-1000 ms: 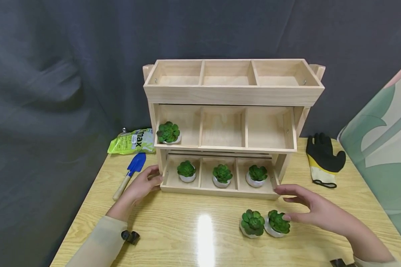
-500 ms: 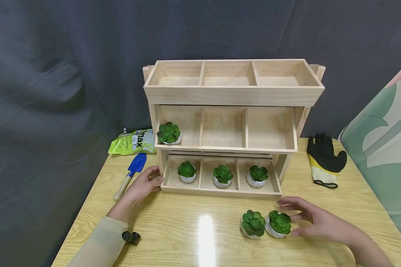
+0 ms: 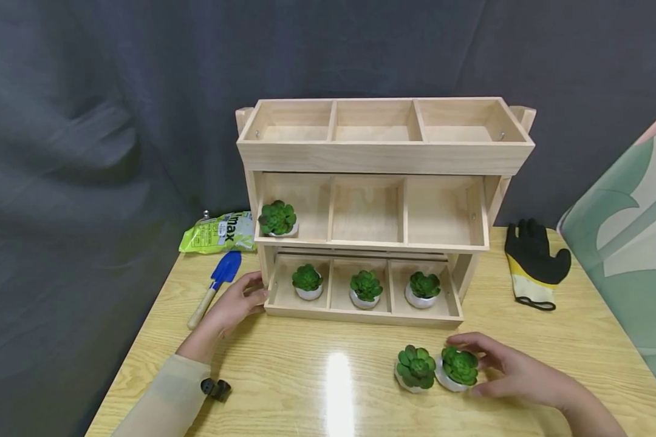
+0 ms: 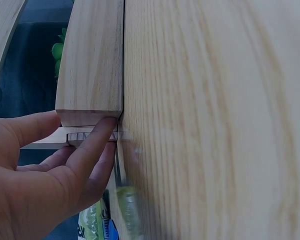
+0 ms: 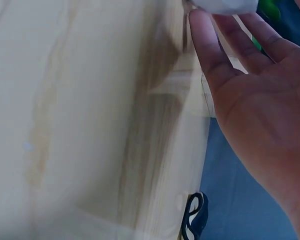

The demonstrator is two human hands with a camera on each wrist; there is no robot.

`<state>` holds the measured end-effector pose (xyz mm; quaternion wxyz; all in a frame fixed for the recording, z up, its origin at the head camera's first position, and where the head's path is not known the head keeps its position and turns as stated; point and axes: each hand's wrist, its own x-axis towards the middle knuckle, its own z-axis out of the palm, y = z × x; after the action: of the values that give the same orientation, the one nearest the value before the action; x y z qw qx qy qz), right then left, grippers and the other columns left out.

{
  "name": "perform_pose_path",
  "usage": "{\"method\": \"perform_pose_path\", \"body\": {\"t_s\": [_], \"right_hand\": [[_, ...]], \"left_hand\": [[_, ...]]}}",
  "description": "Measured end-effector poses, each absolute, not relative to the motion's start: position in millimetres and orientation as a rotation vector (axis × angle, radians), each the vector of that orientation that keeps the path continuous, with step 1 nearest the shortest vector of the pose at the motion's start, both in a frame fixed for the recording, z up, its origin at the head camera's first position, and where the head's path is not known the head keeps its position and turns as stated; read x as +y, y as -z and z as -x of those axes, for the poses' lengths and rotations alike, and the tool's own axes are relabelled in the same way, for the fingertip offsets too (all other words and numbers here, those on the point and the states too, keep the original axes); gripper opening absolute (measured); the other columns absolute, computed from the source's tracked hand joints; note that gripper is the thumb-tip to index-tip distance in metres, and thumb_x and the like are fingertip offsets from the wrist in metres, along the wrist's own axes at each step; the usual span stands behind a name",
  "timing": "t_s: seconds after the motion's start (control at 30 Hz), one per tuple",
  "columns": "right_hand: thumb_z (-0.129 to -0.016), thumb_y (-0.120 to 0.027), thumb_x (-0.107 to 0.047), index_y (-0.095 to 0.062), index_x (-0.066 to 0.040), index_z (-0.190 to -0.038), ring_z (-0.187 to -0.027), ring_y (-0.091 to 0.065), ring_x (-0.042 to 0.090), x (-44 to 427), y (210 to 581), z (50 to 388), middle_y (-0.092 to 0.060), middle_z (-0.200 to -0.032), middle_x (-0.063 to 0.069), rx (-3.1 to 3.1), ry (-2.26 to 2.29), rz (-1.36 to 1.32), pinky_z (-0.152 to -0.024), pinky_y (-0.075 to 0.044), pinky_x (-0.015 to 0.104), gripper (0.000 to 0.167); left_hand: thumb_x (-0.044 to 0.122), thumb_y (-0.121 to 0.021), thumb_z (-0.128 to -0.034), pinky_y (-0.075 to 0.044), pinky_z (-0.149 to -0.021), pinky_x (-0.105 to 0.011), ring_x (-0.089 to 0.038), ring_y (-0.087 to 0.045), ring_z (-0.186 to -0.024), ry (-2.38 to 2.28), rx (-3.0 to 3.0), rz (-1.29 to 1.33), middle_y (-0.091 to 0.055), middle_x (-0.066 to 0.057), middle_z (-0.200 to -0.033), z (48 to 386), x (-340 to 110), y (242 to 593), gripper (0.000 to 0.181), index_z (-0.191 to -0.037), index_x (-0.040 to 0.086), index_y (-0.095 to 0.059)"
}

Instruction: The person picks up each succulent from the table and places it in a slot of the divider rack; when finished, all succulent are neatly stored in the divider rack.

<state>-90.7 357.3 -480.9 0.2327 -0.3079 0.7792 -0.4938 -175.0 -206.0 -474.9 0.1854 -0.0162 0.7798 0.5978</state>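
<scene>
My left hand (image 3: pixel 235 305) holds the lower left corner of a three-tier wooden shelf (image 3: pixel 382 158). In the left wrist view, the thumb and fingers lie on either side of the bottom tray's end (image 4: pixel 90 65). My right hand (image 3: pixel 511 370) curves around the right-hand potted succulent (image 3: pixel 459 366) on the table, thumb in front and fingers behind. In the right wrist view, fingertips reach the white pot (image 5: pixel 227 5); a firm hold cannot be made out. Another potted succulent (image 3: pixel 415 367) stands just left of it.
The bottom tier bears three potted succulents (image 3: pixel 366 288), one per compartment. One more succulent (image 3: pixel 277 217) sits in the middle tier's left compartment. At left lie a blue trowel (image 3: pixel 218 282) and a green bag (image 3: pixel 215 233). A black and yellow glove (image 3: pixel 533 261) lies at right.
My right hand has come away from the shelf's lower right corner and moved down toward me, around the right-hand succulent. The left hand has stayed on the shelf.
</scene>
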Motion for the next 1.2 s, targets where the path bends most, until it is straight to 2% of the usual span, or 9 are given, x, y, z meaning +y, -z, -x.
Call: {"method": "perform_pose_path", "body": {"t_s": [0.17,0.3,0.43,0.67,0.87,1.2], "right_hand": [[-0.096,-0.081,-0.016,-0.046,-0.011,-0.155,-0.124,-0.054,-0.009,352,481,89,-0.059,-0.144,-0.007,2.231,1.243,0.759,-0.094,-0.051,0.013,0.07],[-0.095,-0.083,-0.021,-0.048,-0.013,-0.152,-0.12,-0.055,-0.008,350,480,90,-0.061,-0.14,0.003,2.232,1.208,0.68,-0.091,-0.05,0.014,0.068],[-0.095,-0.083,-0.023,-0.048,-0.014,-0.152,-0.119,-0.054,-0.008,348,479,91,-0.06,-0.141,0.007,2.216,1.196,0.639,-0.091,-0.048,0.013,0.068],[-0.094,-0.083,-0.023,-0.049,-0.015,-0.15,-0.119,-0.054,-0.008,348,479,91,-0.061,-0.14,0.002,2.213,1.201,0.629,-0.092,-0.047,0.012,0.066],[-0.094,-0.084,-0.025,-0.049,-0.016,-0.149,-0.119,-0.054,-0.008,348,478,91,-0.061,-0.138,0.002,2.237,1.191,0.627,-0.092,-0.048,0.012,0.066],[-0.093,-0.084,-0.015,-0.053,-0.016,-0.147,-0.12,-0.058,-0.005,350,468,91,-0.06,-0.138,-0.012,2.332,1.258,0.727,-0.092,-0.051,0.016,0.062]], "left_hand": [[0.014,-0.053,-0.1132,-0.049,-0.12,-0.059,-0.05,-0.044,-0.153,-1.683,2.197,0.051,-0.033,-0.026,-0.168,175,-206,475,0.061,-0.168,0.006,-0.026],[0.014,-0.053,-0.1131,-0.049,-0.12,-0.06,-0.05,-0.044,-0.153,-1.69,2.19,0.058,-0.032,-0.026,-0.169,176,-205,474,0.061,-0.168,0.006,-0.027],[0.014,-0.053,-0.1131,-0.048,-0.12,-0.06,-0.05,-0.044,-0.153,-1.692,2.19,0.065,-0.032,-0.026,-0.168,176,-205,475,0.061,-0.168,0.006,-0.027],[0.013,-0.053,-0.1131,-0.048,-0.121,-0.06,-0.05,-0.044,-0.153,-1.698,2.191,0.069,-0.033,-0.026,-0.168,176,-205,476,0.061,-0.168,0.006,-0.027],[0.013,-0.052,-0.1131,-0.049,-0.12,-0.06,-0.05,-0.044,-0.153,-1.693,2.199,0.07,-0.033,-0.026,-0.168,176,-205,476,0.061,-0.168,0.006,-0.027],[0.014,-0.053,-0.1132,-0.049,-0.12,-0.06,-0.049,-0.044,-0.153,-1.691,2.196,0.077,-0.034,-0.026,-0.168,176,-205,475,0.06,-0.168,0.006,-0.028]]}}
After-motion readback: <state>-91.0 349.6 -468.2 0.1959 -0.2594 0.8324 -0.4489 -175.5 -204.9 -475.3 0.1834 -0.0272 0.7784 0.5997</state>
